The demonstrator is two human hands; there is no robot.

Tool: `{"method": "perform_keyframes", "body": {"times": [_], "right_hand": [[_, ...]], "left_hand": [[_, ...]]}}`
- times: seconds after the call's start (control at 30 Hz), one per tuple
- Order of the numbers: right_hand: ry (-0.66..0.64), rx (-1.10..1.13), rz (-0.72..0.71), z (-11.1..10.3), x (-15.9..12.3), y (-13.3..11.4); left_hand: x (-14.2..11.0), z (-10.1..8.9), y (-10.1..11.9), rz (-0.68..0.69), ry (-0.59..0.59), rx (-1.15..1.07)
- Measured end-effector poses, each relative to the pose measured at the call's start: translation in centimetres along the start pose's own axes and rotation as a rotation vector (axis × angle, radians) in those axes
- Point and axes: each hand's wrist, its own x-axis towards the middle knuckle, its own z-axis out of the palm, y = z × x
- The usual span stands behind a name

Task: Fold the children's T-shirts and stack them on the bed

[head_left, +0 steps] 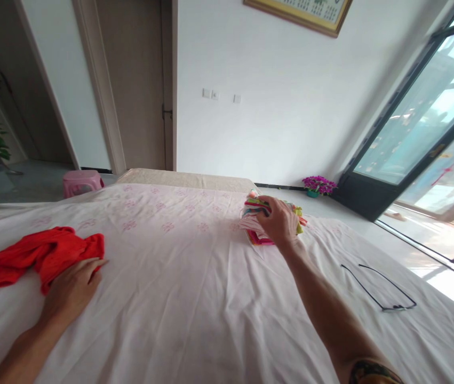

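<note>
At the left of the bed lies a crumpled bright red garment (46, 253), with loose folds spread out. My left hand (75, 280) rests at its lower right edge, fingers stretched to the right and touching the cloth. Further off, to the right of the middle, sits a small stack of folded cloths (259, 238) in pink, green, white and other colours. My right hand (278, 220) is over the top of this stack, its bent fingers gripping the upper folded cloth (254, 204). Thin pale strands hang at the stack's left side. The palm hides part of the stack.
A pair of glasses (397, 308) lies on the bedsheet (194, 298) right of my right forearm. Beyond the bed are a pink stool (82, 183), a pot of purple flowers (318, 185) and a wall. A glass door (411, 122) stands at the right.
</note>
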Motion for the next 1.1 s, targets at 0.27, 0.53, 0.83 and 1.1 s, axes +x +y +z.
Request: {"method": "perform_keyframes", "body": {"times": [0.27,0.53,0.83,1.1], "right_hand": [[-0.639,0.472,-0.191,2.2,-10.2,-8.4],[-0.393,0.202,0.092,0.7,-5.4,-3.3],[-0.358,0.256,-0.019,2.0,-5.6,-4.9],[-0.786,0.860,-0.376,-1.9,-9.1,-11.6]], "left_hand": [[-0.1,-0.2,0.1,0.002,-0.010,-0.006],[-0.2,-0.3,0.2,0.024,0.002,0.001],[-0.2,-0.4,0.3,0.018,-0.004,-0.011],[-0.6,-1.1,0.6,0.034,0.080,-0.037]]}}
